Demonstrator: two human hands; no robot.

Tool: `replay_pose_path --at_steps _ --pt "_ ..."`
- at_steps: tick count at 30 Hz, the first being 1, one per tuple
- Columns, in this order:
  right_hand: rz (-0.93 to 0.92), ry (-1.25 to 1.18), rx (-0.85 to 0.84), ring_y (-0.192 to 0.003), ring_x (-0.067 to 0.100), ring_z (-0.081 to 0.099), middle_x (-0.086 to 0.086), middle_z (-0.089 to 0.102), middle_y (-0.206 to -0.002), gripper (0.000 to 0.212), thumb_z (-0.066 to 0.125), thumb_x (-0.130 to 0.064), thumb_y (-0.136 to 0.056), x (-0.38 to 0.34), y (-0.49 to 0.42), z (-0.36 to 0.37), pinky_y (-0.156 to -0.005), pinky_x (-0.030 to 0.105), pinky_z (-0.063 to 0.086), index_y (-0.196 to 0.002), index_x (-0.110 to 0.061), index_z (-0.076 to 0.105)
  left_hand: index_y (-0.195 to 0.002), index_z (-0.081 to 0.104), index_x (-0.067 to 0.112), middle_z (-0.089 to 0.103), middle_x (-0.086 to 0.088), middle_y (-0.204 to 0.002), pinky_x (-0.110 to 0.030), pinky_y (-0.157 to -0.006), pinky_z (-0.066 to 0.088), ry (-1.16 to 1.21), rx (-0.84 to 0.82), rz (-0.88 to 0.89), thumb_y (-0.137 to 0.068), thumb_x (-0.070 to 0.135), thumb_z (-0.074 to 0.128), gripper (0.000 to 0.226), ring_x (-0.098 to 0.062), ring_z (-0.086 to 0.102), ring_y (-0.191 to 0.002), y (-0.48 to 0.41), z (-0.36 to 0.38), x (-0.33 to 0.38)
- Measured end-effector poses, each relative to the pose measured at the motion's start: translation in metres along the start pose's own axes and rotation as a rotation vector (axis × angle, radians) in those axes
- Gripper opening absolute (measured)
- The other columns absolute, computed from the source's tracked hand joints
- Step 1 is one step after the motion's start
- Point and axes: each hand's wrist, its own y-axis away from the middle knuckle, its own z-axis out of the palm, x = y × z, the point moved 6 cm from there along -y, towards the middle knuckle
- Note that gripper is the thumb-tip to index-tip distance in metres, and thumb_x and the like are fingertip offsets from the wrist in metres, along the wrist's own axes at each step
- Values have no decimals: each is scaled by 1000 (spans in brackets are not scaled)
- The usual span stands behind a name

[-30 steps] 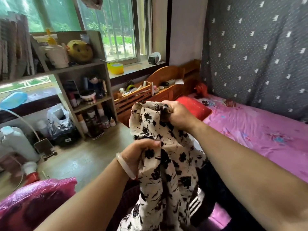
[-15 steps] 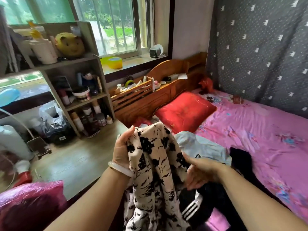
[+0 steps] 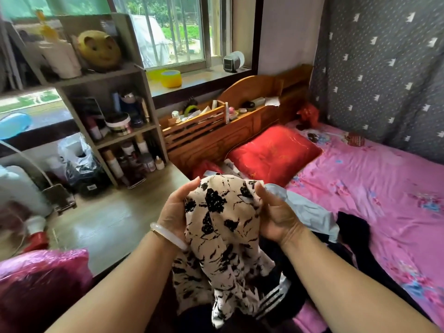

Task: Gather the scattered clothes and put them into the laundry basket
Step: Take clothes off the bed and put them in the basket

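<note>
A beige garment with black flower print [image 3: 221, 227] hangs bunched between both hands above the bed's near edge. My left hand [image 3: 176, 212], with a pale bangle on the wrist, grips its left side. My right hand [image 3: 276, 217] grips its right side. Under and behind it lie a light blue garment [image 3: 305, 207], a black piece with white stripes [image 3: 274, 299] and a dark garment [image 3: 353, 231] on the pink bedsheet [image 3: 374, 183]. No laundry basket is in view.
A red pillow [image 3: 274, 152] lies at the wooden headboard [image 3: 230, 131]. A grey shelf unit [image 3: 115, 116] with bottles stands on the wooden floor [image 3: 103, 219] to the left. A shiny pink cushion [image 3: 40, 280] sits at the lower left. A dark patterned curtain [image 3: 384, 68] lines the right wall.
The printed garment came down from headboard height to just above the bed. My right hand let go of its top, dropped, then took hold of its right side. The view tilted down.
</note>
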Motion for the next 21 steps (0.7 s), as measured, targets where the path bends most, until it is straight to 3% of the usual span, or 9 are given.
replay_pose_path --at_steps 3,5,8,10,13,16,20,21 --pt "-34 15 95 -81 26 71 14 74 -91 39 86 -17 -56 -18 2 -7 -79 37 58 -92 -6 76 -128 58 9 65 -18 -120 -47 -87 52 -152 261 -4 -60 33 83 76 -35 64 -100 -4 -41 12" --pt "-54 -25 113 -76 26 72 14 74 -87 29 80 -13 -59 -30 6 -8 -73 36 60 -87 -4 77 -133 53 7 65 -18 -116 -48 -81 55 -170 408 27 -50 19 85 90 -35 66 -91 0 -66 20" --pt "-112 -71 132 -73 25 71 13 73 -84 24 56 -11 -73 -45 10 -8 -70 34 60 -81 -4 77 -124 62 6 67 -14 -103 -46 -91 50 -150 502 -11 -58 17 79 69 -30 65 -81 4 -91 23" --pt "-128 -61 116 -74 25 71 13 73 -83 29 50 -13 -76 -47 12 1 -73 34 60 -79 -6 78 -110 70 8 70 -14 -100 -47 -97 48 -185 392 -86 -63 28 83 53 -30 66 -85 6 -86 19" --pt "-104 3 89 -73 25 72 12 74 -80 27 54 -16 -76 -44 11 15 -68 34 60 -73 -7 79 -94 71 7 70 -21 -95 -46 -85 55 -643 268 -84 -55 36 91 53 -36 69 -86 6 -74 15" --pt "-46 47 52 -82 30 72 19 73 -90 21 58 -9 -74 -37 8 22 -78 41 60 -81 0 76 -97 72 11 75 -13 -92 -44 -86 57 -991 432 58 -60 24 87 42 -31 71 -91 2 -71 19" --pt "-51 -8 117 -74 27 74 20 73 -82 40 41 2 -86 -42 8 17 -67 37 61 -71 0 77 -78 71 23 70 4 -73 -29 -73 54 -1254 700 205 -74 21 69 6 -18 65 -77 7 -76 35" --pt "-68 -34 135 -76 27 74 20 73 -85 39 40 1 -87 -46 9 15 -65 37 61 -72 2 77 -75 71 23 69 4 -71 -30 -71 54 -1275 734 203 -76 20 64 7 -19 64 -74 9 -79 38"
